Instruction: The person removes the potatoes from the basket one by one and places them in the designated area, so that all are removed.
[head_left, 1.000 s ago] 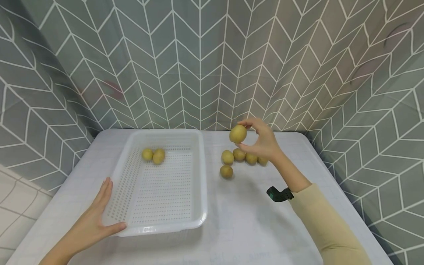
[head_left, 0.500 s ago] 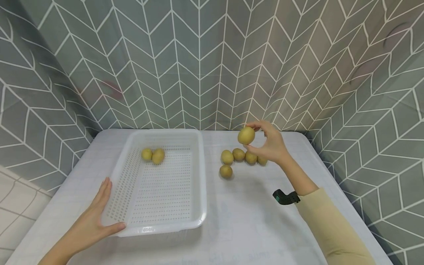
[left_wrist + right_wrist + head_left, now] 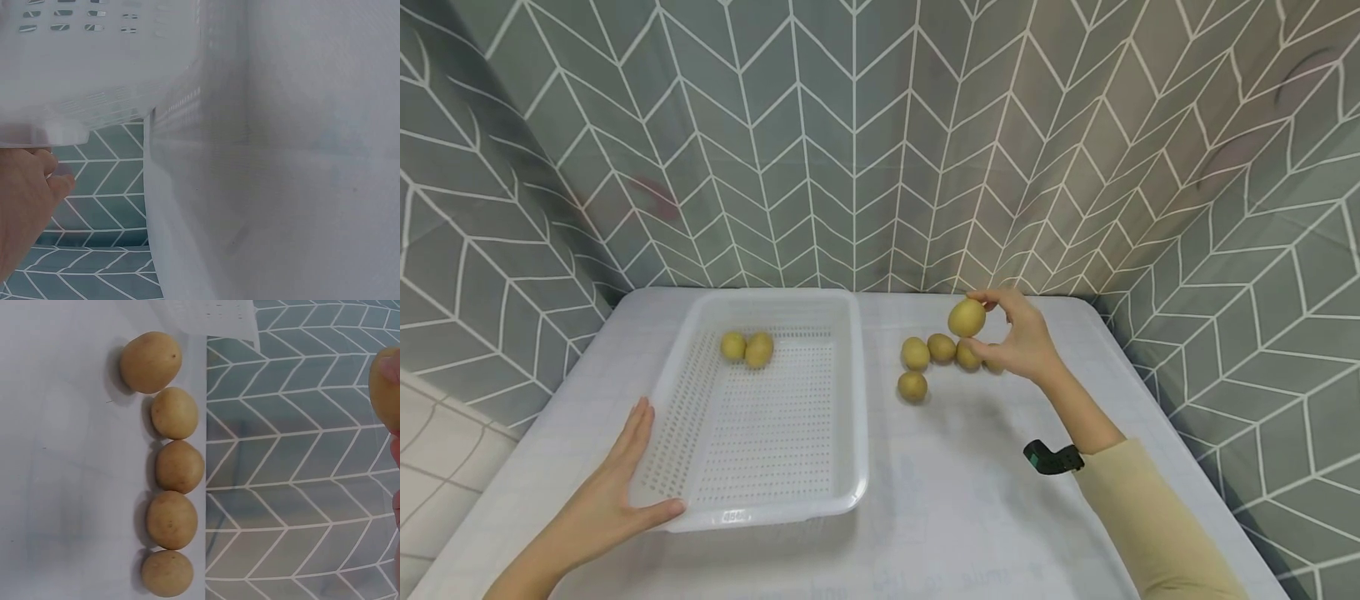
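My right hand [image 3: 1024, 340] pinches a yellow-brown potato [image 3: 966, 317] between thumb and fingers, above the right part of the table's far side. In the right wrist view that potato [image 3: 382, 403] shows at the right edge. Below it lies a row of several potatoes [image 3: 942, 348], partly covered by the hand in the head view, with one more potato [image 3: 912, 387] in front of the row's left end. My left hand [image 3: 602, 500] rests at the near left corner of a white perforated plastic basket [image 3: 861, 400], fingers straight along its side and thumb on the front rim.
Inside the basket, a pair of potatoes [image 3: 758, 351] sits touching near its far left. A white cloth covers the table [image 3: 955, 525]. Grey curtains [image 3: 880, 150] with white chevron lines stand close behind it and at both sides.
My right hand has moved right and slightly lower with the potato. The left hand, the basket and the other potatoes stay where they were.
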Demonstrator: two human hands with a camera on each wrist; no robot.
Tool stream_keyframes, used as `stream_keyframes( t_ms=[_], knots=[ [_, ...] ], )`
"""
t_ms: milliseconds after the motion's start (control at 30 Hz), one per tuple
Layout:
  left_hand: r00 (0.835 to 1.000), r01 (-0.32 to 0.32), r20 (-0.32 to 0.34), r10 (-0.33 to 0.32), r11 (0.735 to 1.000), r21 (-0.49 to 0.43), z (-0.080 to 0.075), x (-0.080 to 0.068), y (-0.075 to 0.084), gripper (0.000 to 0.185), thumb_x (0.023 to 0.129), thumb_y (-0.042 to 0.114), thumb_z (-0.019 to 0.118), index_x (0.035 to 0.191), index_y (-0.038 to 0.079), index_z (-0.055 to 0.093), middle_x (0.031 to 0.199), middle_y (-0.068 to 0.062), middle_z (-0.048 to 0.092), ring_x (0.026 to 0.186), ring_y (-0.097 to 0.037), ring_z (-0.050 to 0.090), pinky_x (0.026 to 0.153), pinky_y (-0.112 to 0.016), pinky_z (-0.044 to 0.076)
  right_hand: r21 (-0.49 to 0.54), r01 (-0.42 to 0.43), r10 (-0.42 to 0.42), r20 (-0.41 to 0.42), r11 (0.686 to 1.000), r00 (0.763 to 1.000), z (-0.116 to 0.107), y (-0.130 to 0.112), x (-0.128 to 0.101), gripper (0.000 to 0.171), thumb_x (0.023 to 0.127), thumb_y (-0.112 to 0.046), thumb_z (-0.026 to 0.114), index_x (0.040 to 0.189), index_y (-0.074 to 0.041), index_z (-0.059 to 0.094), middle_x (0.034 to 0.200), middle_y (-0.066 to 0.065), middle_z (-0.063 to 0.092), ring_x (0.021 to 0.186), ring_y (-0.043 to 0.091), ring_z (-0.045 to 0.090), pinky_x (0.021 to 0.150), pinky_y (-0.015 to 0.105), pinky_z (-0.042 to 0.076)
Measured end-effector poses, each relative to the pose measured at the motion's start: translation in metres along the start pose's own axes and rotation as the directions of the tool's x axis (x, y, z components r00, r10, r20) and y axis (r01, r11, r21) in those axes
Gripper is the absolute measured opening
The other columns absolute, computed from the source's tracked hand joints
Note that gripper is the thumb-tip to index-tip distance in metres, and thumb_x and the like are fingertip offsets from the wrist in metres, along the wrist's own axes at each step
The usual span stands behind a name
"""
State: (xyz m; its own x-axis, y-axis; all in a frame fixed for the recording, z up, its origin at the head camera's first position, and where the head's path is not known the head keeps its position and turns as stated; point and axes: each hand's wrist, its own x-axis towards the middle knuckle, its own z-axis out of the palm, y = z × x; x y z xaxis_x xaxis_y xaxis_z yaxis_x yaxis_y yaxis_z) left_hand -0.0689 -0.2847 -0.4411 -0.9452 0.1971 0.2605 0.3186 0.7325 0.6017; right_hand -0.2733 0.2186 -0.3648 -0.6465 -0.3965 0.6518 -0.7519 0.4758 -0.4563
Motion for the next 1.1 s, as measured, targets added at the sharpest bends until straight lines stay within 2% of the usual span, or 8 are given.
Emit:
stream_keyframes(
  t_ms=[200, 333, 433, 533, 633, 767, 933, 1100],
  knots=[
    [1.000, -0.006, -0.006, 0.006, 1.000, -0.005, 0.000, 0.000, 0.000, 0.127, 0.066, 0.024, 0.086, 0.154, 0.007, -0.003, 0.160, -0.014, -0.009, 0.145, -0.034, -0.006, 0.106, -0.021, -0.005, -0.004, 0.004, -0.004, 0.008, 1.000, 1.000, 0.004, 0.007, -0.008, 0.060, 0.062, -0.005, 0.082, 0.119, -0.004, 0.063, 0.110, 0.009, 0.065, 0.094, 0.027, 0.054, 0.068, 0.029, 0.034],
    [1.000, -0.008, -0.006, 0.008, 1.000, -0.009, -0.001, 0.001, 0.000, 0.127, 0.066, 0.023, 0.086, 0.154, 0.006, -0.003, 0.160, -0.014, -0.009, 0.145, -0.033, -0.007, 0.104, -0.017, -0.005, -0.018, -0.045, 0.046, 0.054, 0.999, 0.997, 0.008, 0.009, -0.014, 0.060, 0.065, -0.007, 0.082, 0.121, -0.006, 0.063, 0.111, 0.007, 0.065, 0.095, 0.025, 0.054, 0.072, 0.035, 0.037],
    [1.000, 0.002, -0.001, -0.002, 1.000, -0.012, -0.001, 0.001, 0.001, 0.126, 0.066, 0.024, 0.086, 0.154, 0.006, -0.003, 0.160, -0.014, -0.010, 0.145, -0.035, -0.007, 0.105, -0.020, -0.005, -0.041, -0.097, 0.101, 0.109, 0.994, 0.989, 0.012, 0.011, -0.018, 0.059, 0.067, -0.010, 0.084, 0.122, -0.009, 0.063, 0.108, 0.005, 0.065, 0.095, 0.024, 0.055, 0.075, 0.038, 0.040],
    [1.000, 0.009, 0.004, -0.009, 1.000, -0.015, -0.001, 0.001, 0.001, 0.126, 0.067, 0.024, 0.086, 0.154, 0.007, -0.004, 0.160, -0.013, -0.011, 0.145, -0.037, -0.007, 0.106, -0.023, -0.006, -0.060, -0.149, 0.157, 0.181, 0.987, 0.971, 0.015, 0.011, -0.023, 0.058, 0.069, -0.012, 0.084, 0.123, -0.010, 0.064, 0.106, 0.004, 0.065, 0.095, 0.024, 0.056, 0.077, 0.041, 0.043],
    [1.000, 0.003, 0.003, -0.003, 1.000, -0.011, -0.001, 0.001, 0.001, 0.126, 0.067, 0.024, 0.086, 0.154, 0.006, -0.003, 0.160, -0.013, -0.011, 0.145, -0.035, -0.006, 0.104, -0.018, -0.005, -0.101, -0.193, 0.213, 0.258, 0.976, 0.942, 0.016, 0.012, -0.028, 0.056, 0.070, -0.016, 0.084, 0.122, -0.011, 0.065, 0.101, 0.002, 0.064, 0.092, 0.023, 0.056, 0.075, 0.040, 0.044],
    [1.000, -0.006, -0.002, 0.006, 1.000, -0.005, -0.002, 0.001, 0.001, 0.126, 0.066, 0.024, 0.086, 0.154, 0.006, -0.003, 0.160, -0.012, -0.010, 0.145, -0.033, -0.006, 0.102, -0.013, -0.004, -0.157, -0.211, 0.254, 0.349, 0.965, 0.902, 0.021, 0.017, -0.034, 0.055, 0.070, -0.020, 0.084, 0.121, -0.011, 0.065, 0.095, 0.000, 0.062, 0.088, 0.023, 0.056, 0.071, 0.036, 0.046],
    [1.000, -0.005, -0.001, 0.005, 1.000, -0.006, -0.002, 0.002, 0.001, 0.126, 0.066, 0.025, 0.086, 0.154, 0.006, -0.002, 0.160, -0.012, -0.010, 0.145, -0.033, -0.006, 0.102, -0.012, -0.004, -0.229, -0.225, 0.307, 0.436, 0.947, 0.846, 0.028, 0.023, -0.039, 0.050, 0.070, -0.026, 0.082, 0.116, -0.016, 0.066, 0.095, -0.004, 0.060, 0.089, 0.025, 0.056, 0.073, 0.037, 0.045],
    [1.000, -0.006, -0.004, 0.006, 1.000, -0.006, -0.002, 0.001, 0.000, 0.127, 0.065, 0.025, 0.086, 0.154, 0.006, -0.002, 0.160, -0.011, -0.009, 0.146, -0.032, -0.005, 0.102, -0.011, -0.003, -0.304, -0.179, 0.309, 0.460, 0.936, 0.833, 0.038, 0.026, -0.042, 0.046, 0.069, -0.030, 0.082, 0.111, -0.017, 0.069, 0.090, -0.006, 0.055, 0.083, 0.019, 0.052, 0.069, 0.035, 0.044]
  ],
)
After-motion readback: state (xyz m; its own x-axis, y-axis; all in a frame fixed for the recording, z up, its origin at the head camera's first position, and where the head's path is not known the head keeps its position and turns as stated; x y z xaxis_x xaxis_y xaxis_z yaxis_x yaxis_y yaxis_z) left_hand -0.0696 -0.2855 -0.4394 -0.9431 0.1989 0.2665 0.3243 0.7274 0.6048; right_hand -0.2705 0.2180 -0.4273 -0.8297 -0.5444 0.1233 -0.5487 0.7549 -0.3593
